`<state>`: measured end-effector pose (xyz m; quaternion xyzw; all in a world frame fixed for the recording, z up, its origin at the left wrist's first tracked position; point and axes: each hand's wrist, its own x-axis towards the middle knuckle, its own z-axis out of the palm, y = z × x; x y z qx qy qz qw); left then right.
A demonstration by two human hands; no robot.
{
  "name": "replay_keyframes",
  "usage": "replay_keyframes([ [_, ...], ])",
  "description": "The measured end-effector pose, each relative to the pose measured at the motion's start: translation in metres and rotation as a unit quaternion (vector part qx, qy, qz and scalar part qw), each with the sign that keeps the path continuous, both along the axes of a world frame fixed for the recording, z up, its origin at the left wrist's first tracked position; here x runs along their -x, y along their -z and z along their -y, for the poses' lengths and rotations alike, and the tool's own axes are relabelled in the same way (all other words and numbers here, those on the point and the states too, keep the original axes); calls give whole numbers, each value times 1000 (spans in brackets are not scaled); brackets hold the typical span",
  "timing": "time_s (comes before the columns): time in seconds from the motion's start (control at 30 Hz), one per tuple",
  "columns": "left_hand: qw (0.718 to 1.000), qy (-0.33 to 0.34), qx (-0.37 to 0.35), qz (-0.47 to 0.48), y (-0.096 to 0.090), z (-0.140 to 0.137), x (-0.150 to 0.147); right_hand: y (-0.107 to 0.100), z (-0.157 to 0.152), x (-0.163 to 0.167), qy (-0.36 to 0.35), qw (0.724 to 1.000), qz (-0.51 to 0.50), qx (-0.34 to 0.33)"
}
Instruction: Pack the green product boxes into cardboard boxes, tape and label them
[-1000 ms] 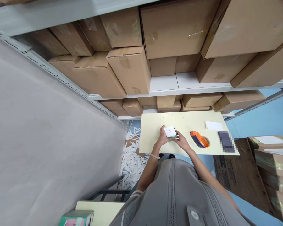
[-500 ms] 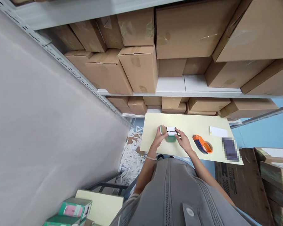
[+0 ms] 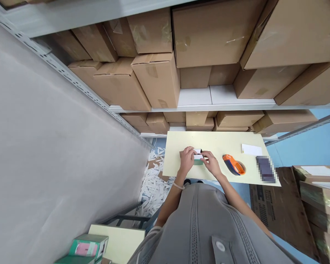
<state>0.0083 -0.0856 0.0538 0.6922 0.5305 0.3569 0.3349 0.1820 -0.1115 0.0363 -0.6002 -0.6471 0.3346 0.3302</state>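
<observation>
A small green box [image 3: 198,162] stands on the pale yellow tabletop [image 3: 176,139], its top open and two white-topped items [image 3: 198,157] showing inside. My left hand [image 3: 187,160] curls over the box's left side, fingers at the white tops. On the right side, my right hand [image 3: 211,163] grips the box with thumb and fingers. A bit of brown flap [image 3: 181,154] sticks out behind my left hand. The rest of that flap is hidden.
To the right on the table lie an orange tape dispenser [image 3: 232,164], a white card [image 3: 252,150] and a blurred dark object [image 3: 265,169]. Cardboard boxes [image 3: 158,79] fill the shelves ahead. Paper strips [image 3: 151,194] cover the floor at left. Green boxes [image 3: 88,245] sit at lower left.
My left hand has moved from the open flap at the left onto the top of the box. My right hand stays at the right side. The view has shifted slightly.
</observation>
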Motion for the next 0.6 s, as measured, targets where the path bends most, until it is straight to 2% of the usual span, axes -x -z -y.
replay_keyframes([
  [0.2, 1000, 11, -5, -2, 3, 4, 4, -7, 8, 0, -3, 1000, -10, -12],
  [0.37, 999, 26, 25, 0, 1, 10, 10, -8, 13, -8, 18, 999, -2, -32],
  [0.47, 999, 11, 47, 18, 3, 11, 7, -9, 11, -10, 24, 999, 3, -22],
  [0.6, 999, 24, 34, 32, 10, 11, 1, -10, 4, -3, 31, 999, 2, -32],
])
